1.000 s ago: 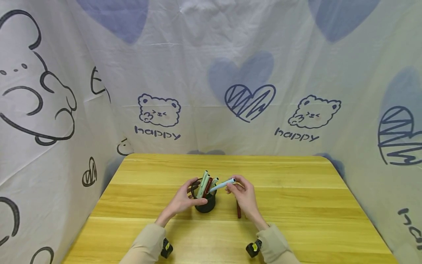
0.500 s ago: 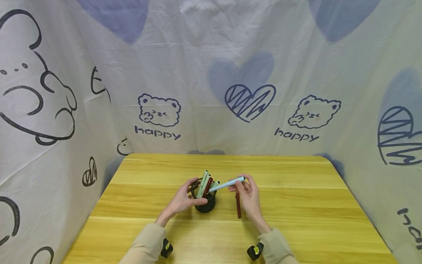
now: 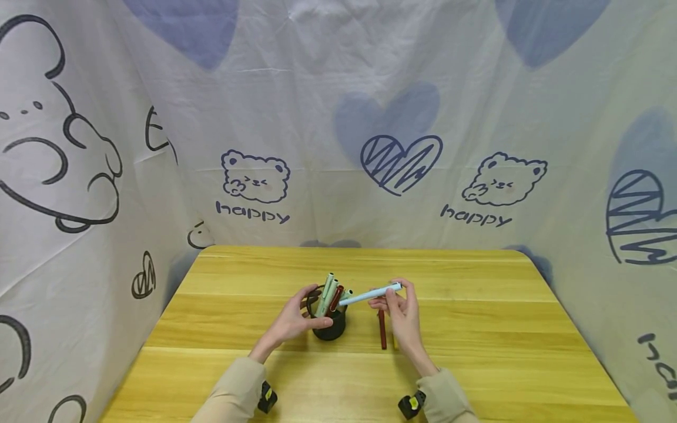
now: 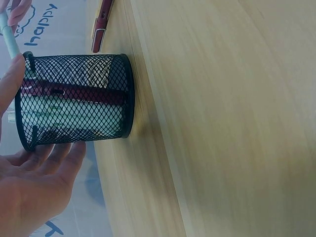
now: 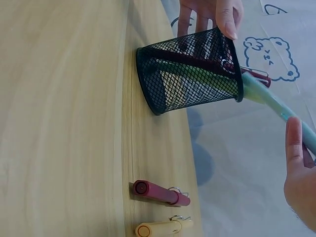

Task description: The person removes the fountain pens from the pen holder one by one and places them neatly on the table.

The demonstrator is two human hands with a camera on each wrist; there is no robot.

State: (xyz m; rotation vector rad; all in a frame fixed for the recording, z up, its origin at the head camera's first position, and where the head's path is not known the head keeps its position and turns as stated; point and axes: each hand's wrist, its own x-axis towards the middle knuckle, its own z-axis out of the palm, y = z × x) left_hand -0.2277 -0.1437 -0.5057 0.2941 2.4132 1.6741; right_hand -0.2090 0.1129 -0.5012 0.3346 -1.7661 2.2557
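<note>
My left hand [image 3: 293,319] grips a black mesh pen holder [image 3: 329,331] near its rim, thumb on one side and fingers on the other. Several pale green pens [image 3: 325,295] and a dark red pen [image 3: 335,298] stand in the holder, leaning. To the right, my right hand [image 3: 405,320] pinches a light blue pen [image 3: 366,295] near its upper end. This pen slants down towards the holder, its lower end at the rim; I cannot tell whether the tip is inside. In the right wrist view the holder [image 5: 190,74] shows its mesh side.
A red pen [image 3: 382,332] lies on the wooden table [image 3: 476,329], right of the holder. Beside it a yellow pen [image 5: 160,228] is partly hidden by my right hand in the head view. A printed cloth [image 3: 317,117] hangs behind the table.
My right hand has moved to the right, drawing the light blue pen away from the holder at a flatter slant. More of the yellow pen shows. The left hand stays put.
</note>
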